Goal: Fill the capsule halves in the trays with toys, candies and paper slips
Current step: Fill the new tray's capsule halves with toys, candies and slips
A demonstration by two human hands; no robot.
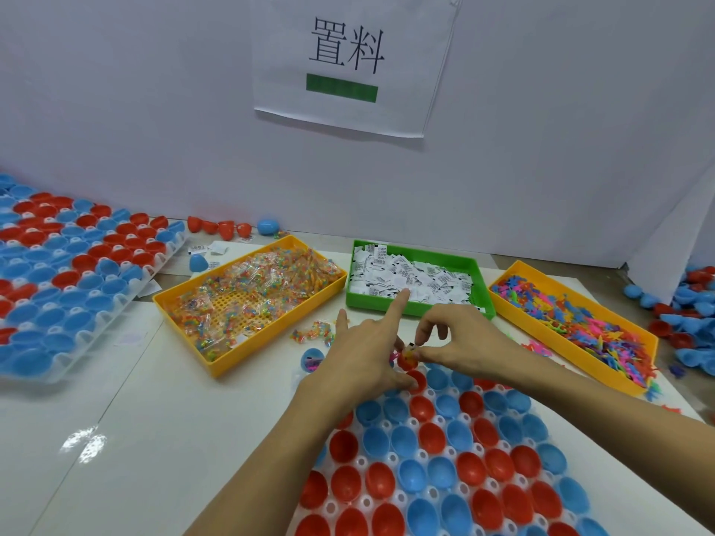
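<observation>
A white tray (pixel 410 423) of red and blue capsule halves lies in front of me. Over its far edge, my left hand (pixel 361 355) holds a red capsule half (pixel 407 361) with its index finger pointing straight out. My right hand (pixel 460 338) pinches a small bundle of candy and a paper slip (pixel 411 352) at the mouth of that half. Behind the hands stand a yellow bin of candy packets (pixel 251 299), a green bin of paper slips (pixel 414 278) and a yellow bin of small plastic toys (pixel 572 323).
A second tray of capsule halves (pixel 73 276) lies at the left. Loose capsule halves (pixel 216 226) sit by the wall and in a pile at the right (pixel 692 315). A candy packet (pixel 313 334) and a blue half (pixel 311 359) lie beside my left hand.
</observation>
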